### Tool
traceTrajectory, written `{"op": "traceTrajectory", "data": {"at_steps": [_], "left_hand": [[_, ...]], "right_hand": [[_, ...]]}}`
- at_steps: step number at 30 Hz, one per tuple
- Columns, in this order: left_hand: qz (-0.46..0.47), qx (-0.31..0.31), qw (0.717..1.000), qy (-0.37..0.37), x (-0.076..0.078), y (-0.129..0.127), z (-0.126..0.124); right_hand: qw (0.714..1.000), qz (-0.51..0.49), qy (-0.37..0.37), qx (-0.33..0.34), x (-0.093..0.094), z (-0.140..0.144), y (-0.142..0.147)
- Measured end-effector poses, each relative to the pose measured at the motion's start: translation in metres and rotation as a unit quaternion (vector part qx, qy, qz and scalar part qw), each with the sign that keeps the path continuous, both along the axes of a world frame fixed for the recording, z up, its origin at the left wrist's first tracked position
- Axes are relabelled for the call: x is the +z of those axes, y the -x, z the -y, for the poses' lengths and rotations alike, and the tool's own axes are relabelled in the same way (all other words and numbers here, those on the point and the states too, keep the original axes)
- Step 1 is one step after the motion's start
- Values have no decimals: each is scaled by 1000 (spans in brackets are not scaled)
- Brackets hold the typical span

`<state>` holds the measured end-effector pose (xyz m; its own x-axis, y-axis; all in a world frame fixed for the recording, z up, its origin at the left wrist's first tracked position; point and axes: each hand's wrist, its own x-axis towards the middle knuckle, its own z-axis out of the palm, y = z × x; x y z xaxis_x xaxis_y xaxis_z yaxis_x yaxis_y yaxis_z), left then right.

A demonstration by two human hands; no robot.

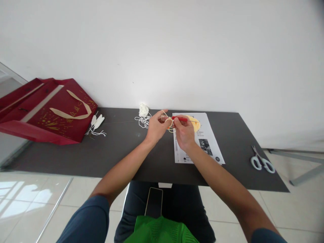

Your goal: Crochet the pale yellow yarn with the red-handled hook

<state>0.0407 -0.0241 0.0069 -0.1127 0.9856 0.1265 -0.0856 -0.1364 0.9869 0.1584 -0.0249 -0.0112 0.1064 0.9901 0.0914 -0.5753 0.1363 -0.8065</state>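
Note:
My right hand (184,133) is closed round a red-handled crochet hook (181,118), its thin metal shaft pointing left. Close beside it, my left hand (157,126) pinches a small loop of pale yellow yarn (170,122) near the hook's tip. A strand of this yarn runs up over the raised left fingers. Just behind my right hand lies a bundle of yellow yarn (195,123) on printed sheets (215,150). A bit of orange shows between the hands, too small to make out. Left of my left hand is a white yarn ball (143,110) with loose strands.
A dark red gift bag (68,125) lies at the left end of the dark table (116,152), with white tasselled pieces (96,122) beside it. Scissors (262,161) with pale handles lie near the right edge. A phone (154,201) rests on my lap. Behind the table stands a wall.

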Motion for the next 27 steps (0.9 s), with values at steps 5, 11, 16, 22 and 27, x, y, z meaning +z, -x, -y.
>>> {"op": "traceTrajectory", "data": {"at_steps": [5,11,16,22,27], "left_hand": [[-16,39,999,-17,-12,-3,-7],[37,17,999,8,-24,-1,-4],[103,-5,994,42,-20,0,2],[160,-31,985,66,-19,2,4],[174,-55,981,63,-18,8,3]], "right_hand": [[999,22,-14,-19,-15,-9,8],[998,59,-21,-19,-25,-7,1],[995,92,-20,-36,-22,-1,-7],[999,45,4,-21,-21,0,-7],[999,-8,30,14,-12,2,-7]]}}
